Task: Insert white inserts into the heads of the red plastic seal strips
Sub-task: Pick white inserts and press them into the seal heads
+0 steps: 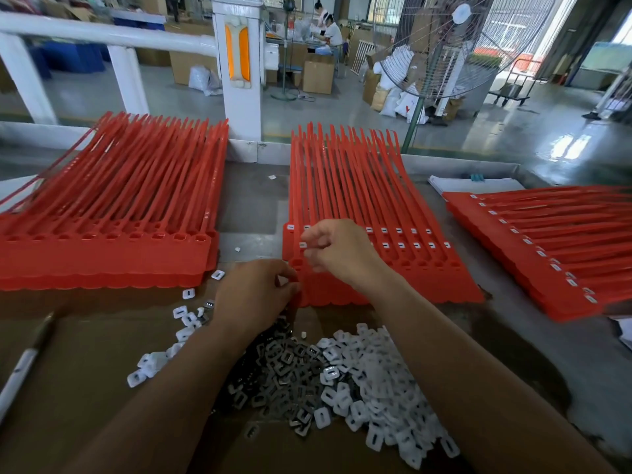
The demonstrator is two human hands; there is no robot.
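**Both hands at the middle stack**

Left hand (256,292) pinches the near-left corner of the middle stack of red seal strips (359,200). Right hand (338,251) is blurred, its fingers bunched over the left-end heads; cannot tell whether they pinch anything. White inserts (379,374) lie heaped on cardboard (85,388) between the forearms.

three strip stacks: left stack (113,200), centre stack (359,186), right stack (547,241). one heap of white inserts (376,374) lower centre, too many to count. one pen (20,367) lower left. one fan (461,14) upper right.
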